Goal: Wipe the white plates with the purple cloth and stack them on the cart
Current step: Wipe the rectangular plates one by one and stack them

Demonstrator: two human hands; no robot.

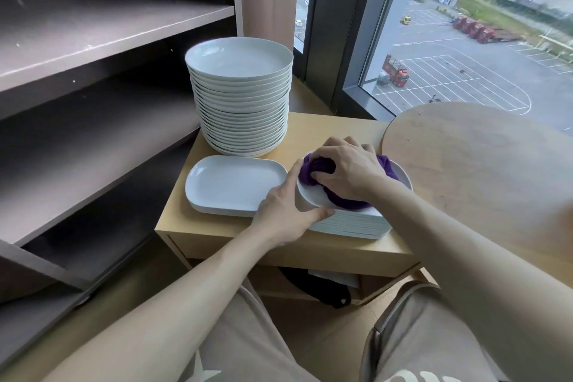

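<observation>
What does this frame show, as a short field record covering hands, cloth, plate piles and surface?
left hand: grips the rim of the top plate
right hand: holds the bunched purple cloth on that plate
right pile: oblong plates under the top plate
left pile: oblong plates, untouched
tall stack: round plates, behind
surface: wooden cart

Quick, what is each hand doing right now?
Left hand: grips the rim of the top plate.
Right hand: clutches the purple cloth on that plate.
</observation>
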